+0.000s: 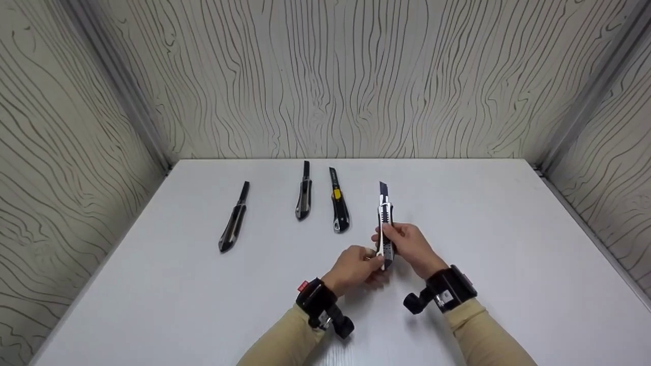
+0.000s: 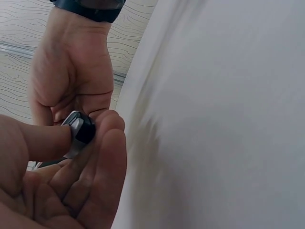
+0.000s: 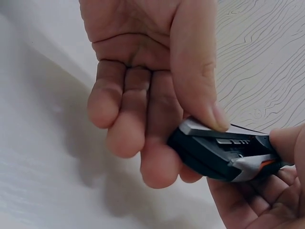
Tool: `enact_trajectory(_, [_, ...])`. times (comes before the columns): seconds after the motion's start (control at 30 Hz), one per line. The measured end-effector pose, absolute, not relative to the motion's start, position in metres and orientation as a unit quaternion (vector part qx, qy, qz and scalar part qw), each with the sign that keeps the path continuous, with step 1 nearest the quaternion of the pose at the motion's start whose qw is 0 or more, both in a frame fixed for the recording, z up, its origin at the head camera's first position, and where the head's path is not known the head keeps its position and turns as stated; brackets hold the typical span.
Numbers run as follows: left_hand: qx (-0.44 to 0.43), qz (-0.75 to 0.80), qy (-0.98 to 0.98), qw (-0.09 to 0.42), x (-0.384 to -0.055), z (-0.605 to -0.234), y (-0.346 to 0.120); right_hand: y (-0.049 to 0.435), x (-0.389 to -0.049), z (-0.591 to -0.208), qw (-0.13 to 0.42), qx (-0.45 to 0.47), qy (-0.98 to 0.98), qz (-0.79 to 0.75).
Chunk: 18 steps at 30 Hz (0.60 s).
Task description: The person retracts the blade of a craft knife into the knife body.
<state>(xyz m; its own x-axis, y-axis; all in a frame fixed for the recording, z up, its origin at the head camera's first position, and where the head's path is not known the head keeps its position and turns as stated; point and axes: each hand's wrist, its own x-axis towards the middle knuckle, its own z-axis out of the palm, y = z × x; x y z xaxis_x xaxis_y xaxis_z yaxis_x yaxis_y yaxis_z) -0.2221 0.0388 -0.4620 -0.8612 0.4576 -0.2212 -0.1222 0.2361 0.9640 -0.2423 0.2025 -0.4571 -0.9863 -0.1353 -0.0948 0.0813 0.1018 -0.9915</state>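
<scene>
Both hands are on one snap-off utility knife, silver and black, held upright above the table with its dark blade out at the top. My right hand grips the middle of the body, thumb lying along its front. Lower down, my left hand pinches the butt end between thumb and fingers. The left wrist view shows that butt end under the left thumb. In the right wrist view, the knife's black-and-silver handle spans the two hands; an orange mark shows on it.
A white table bears more utility knives to the left: a yellow-slider one, a silver-black one beside it, and another farther left. Wood-grain panels stand behind and at both sides.
</scene>
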Motion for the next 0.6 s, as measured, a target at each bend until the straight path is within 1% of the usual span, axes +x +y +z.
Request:
enact_trajectory(0.3, [0.112,0.619,0.742,0.232,-0.2210,-0.4625,0.0387,0.2034,-0.2423,-0.4570,0.090,-0.026,0.732,-0.675])
enact_trajectory(0.5, [0.109,0.631,0.736,0.218,-0.2217,-0.4603,0.0391,0.2047,-0.2407,-0.4569,0.095,0.014,0.703,-0.705])
enact_trajectory(0.6, [0.109,0.634,0.733,0.219,-0.2230,-0.4613,0.0392,0.2034,-0.2401,-0.4562,0.096,0.030,0.702,-0.705])
